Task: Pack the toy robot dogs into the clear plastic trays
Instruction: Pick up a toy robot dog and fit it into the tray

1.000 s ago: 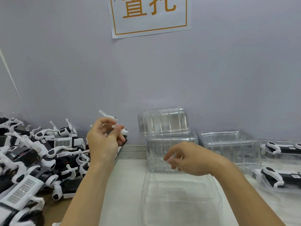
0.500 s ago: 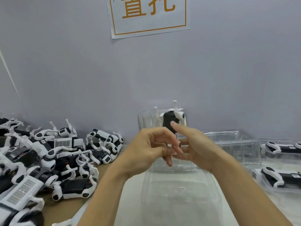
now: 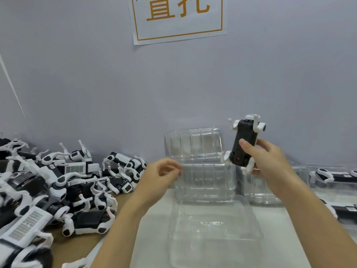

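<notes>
- The right hand (image 3: 270, 161) grips a toy robot dog (image 3: 243, 144) upright, held in the air above the clear tray (image 3: 212, 225) on the surface.
- The left hand (image 3: 160, 175) hangs empty, fingers loosely curled, beside the pile of dogs (image 3: 58, 186).

two hands (image 3: 164, 171), one held toy dog (image 3: 244, 144), one open tray (image 3: 212, 225) in front, one wall sign (image 3: 177, 18)

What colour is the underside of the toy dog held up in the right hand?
Black, with white legs, on the toy dog in the right hand; head view.
</notes>
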The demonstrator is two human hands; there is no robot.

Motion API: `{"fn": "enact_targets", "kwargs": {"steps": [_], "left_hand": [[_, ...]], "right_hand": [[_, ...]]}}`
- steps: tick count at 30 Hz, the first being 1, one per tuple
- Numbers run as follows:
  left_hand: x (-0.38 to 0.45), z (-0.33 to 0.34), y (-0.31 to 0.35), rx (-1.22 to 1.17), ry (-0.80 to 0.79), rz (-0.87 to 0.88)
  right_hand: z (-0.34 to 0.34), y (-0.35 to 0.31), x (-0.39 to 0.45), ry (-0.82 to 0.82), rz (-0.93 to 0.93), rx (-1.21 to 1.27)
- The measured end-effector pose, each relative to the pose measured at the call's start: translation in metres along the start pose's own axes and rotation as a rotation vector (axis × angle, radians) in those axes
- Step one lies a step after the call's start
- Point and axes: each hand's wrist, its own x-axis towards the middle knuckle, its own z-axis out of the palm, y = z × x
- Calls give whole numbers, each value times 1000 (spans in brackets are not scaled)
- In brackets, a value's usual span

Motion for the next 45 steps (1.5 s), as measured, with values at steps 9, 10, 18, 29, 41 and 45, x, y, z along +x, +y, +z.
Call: {"fn": "enact_targets", "kwargs": {"steps": [9, 10, 18, 29, 41, 45], "left_hand": [[-10, 24, -56, -55, -170, -298], [-10, 25, -58, -89, -150, -320], [-9, 23, -59, -136, -64, -305], [-10, 21, -60, -75, -126, -257], [-8, 23, -66, -50, -59, -298], [-7, 22, -67, -64, -29, -326]], "right_hand": [[1, -1, -4, -122, -84, -240], [4, -1, -5, -155, -105, -295], [38, 5, -20, -542, -163, -647], [55, 35, -20, -631, -96, -863], [54, 31, -20, -566, -144, -986], [59, 45, -21, -594, -136, -888]]}}
